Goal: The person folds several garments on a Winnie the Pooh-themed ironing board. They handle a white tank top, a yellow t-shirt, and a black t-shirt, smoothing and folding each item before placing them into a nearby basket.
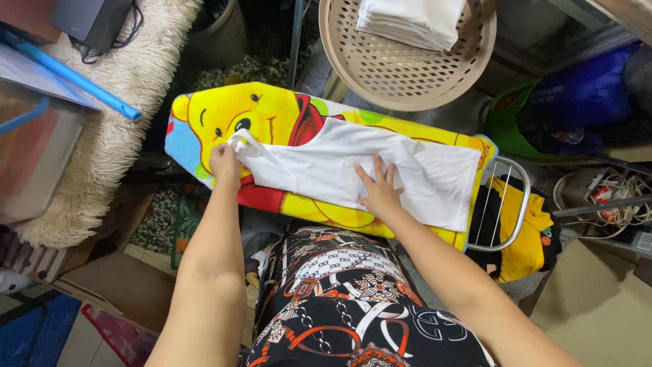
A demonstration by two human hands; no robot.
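A: Where is the white sleeveless top (367, 170) lying?

B: It is lying flat on the ironing board (204, 146), over a yellow cartoon-bear cover. Its long axis is running left to right across the board, straps at the left end, hem at the right end close to the wire iron rest (511, 204).

A: And the hands?

B: The left hand (224, 165) is sitting at the strap end, fingers curled down at the shoulder strap (246, 141); it seems to be pinching the cloth, though the fingertips are tucked under and I cannot tell how firm the hold is. The right hand (380, 190) is pressing flat and open, fingers spread, on the near edge about mid-length of the garment. It is holding nothing, only touching.

A: Which hand is nearer which part?

B: Left is at the strap end; right is nearer the middle, with the hem lying off to its right, beyond both hands.

A: What is hard to make out?

B: The underside of the top is hidden, and so is how many layers are lying there. The board's near edge is disappearing behind the person's patterned black garment (339, 299). Beyond the board, a beige perforated plastic chair (407, 75) is carrying a stack of folded white cloth (411, 20), cut off by the top edge. Yellow cloth (526, 231) is hanging beside the iron rest, partly covered.
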